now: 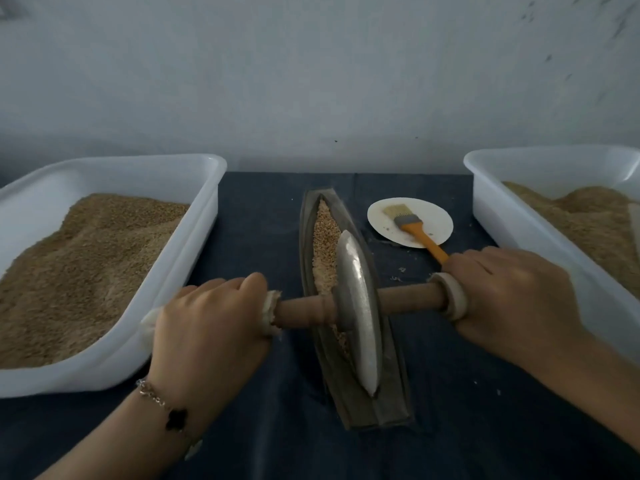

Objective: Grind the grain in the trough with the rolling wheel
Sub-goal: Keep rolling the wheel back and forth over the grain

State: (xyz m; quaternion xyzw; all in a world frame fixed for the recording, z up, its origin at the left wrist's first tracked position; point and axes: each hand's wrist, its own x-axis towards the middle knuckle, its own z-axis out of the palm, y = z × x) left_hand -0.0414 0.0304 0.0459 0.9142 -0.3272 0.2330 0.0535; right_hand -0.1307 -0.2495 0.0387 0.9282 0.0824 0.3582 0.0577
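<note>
Gripping the brown wooden axle (408, 299) with curled fingers, left hand (211, 323) and right hand (512, 299) hold the grey metal rolling wheel (356, 306) in the dark boat-shaped trough (381, 407) — uneven pressure could tilt it, spilling tan grain (323, 237) onto the dark blue cloth (263, 209).

Dim, bluish, soft light — blurred detail (wide-angle bowing at edges)

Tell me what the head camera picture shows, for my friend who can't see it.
Two hands, left hand and right hand, grip the wooden axle of a metal rolling wheel sitting in a narrow trough of grain, between two white tubs.
</note>
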